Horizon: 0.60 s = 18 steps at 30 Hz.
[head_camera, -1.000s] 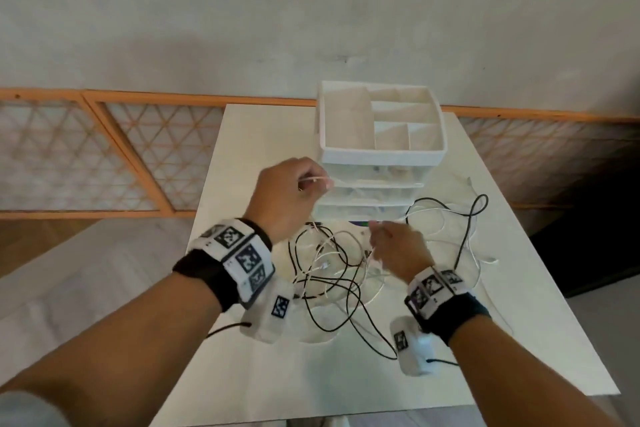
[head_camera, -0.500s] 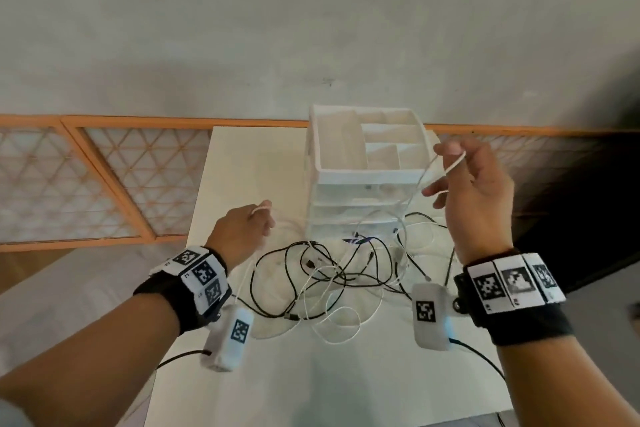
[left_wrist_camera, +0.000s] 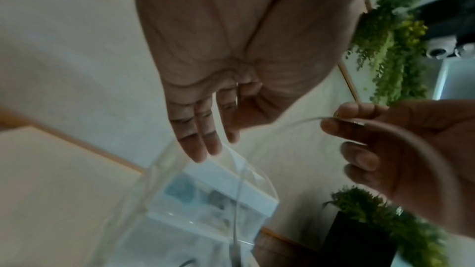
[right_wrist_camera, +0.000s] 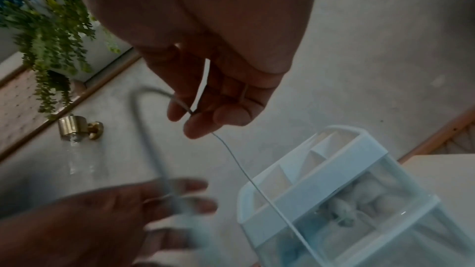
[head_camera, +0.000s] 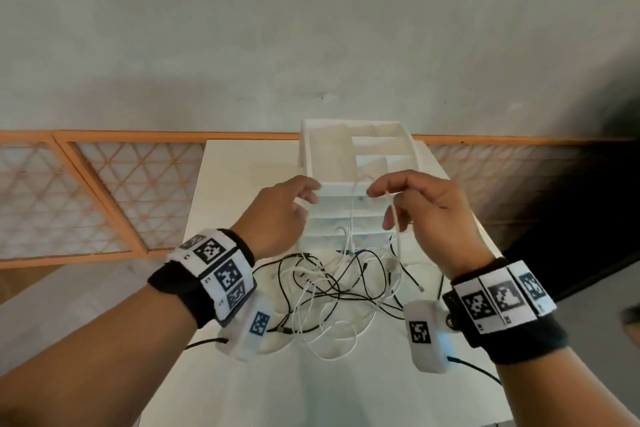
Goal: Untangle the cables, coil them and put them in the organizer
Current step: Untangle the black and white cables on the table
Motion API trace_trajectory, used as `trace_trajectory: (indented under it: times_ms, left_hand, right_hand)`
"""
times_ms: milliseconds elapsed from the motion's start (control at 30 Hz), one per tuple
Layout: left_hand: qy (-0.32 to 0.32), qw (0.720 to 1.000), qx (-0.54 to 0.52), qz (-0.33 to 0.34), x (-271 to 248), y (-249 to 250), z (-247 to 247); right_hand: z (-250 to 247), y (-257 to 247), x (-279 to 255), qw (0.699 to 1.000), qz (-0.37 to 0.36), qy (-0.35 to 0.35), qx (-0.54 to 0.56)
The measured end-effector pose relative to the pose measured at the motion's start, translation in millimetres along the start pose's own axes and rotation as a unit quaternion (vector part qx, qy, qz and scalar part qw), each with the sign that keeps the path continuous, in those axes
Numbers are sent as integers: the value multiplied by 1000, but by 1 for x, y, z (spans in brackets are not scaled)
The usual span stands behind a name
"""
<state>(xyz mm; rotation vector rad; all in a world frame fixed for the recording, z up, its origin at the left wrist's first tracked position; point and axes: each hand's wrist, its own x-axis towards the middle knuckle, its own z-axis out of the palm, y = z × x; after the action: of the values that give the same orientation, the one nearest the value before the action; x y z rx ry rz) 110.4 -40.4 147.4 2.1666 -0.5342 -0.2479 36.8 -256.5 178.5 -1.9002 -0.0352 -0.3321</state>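
My right hand (head_camera: 377,192) pinches a thin white cable (head_camera: 396,229) between thumb and forefinger, in front of the white organizer (head_camera: 349,123). The cable hangs down into a tangle of black and white cables (head_camera: 332,288) on the table (head_camera: 242,166). The right wrist view shows the pinch of my right hand (right_wrist_camera: 190,121), with the cable (right_wrist_camera: 239,161) running down past the organizer (right_wrist_camera: 334,161). My left hand (head_camera: 310,196) is level with the right, just left of it. In the left wrist view its fingers (left_wrist_camera: 200,145) are straight and a blurred loop of cable passes by them.
The organizer has open top compartments and clear drawers below. A wooden lattice rail (head_camera: 104,191) and a plain wall stand behind the table. The table's right edge (head_camera: 485,236) is close to my right wrist. Plants (left_wrist_camera: 393,48) and a brass wall lamp (right_wrist_camera: 79,127) show in the wrist views.
My left hand has risen from low on the left and moved right. My right hand has come in from the right. Both now meet in front of the organizer, and the left fingers have straightened.
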Motion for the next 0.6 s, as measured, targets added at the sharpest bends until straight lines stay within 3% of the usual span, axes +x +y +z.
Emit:
trace_trajectory:
  times_ms: [67,167,333,433,533,600]
  left_hand:
    - [-21,998,-51,18,1,17,15]
    - [-38,998,-47,37,9,28,47]
    - [167,985,-33,-5,17,11,62]
    - [241,967,0,79,19,20,45]
    - [170,982,48,66,29,27,41]
    - [110,993,33,3,30,19,47]
  right_hand:
    - [6,-3,1,999,-3,-37,35]
    - [10,-10,3,998,-27,-58,25]
    - [-16,1,9,998,-26,-43,-25]
    - [-22,4,10,996,-31,-66,-43]
    - [-14,-2,11,993,-89,-78,-12]
    - [-12,-2,16,994,-107,-20,17]
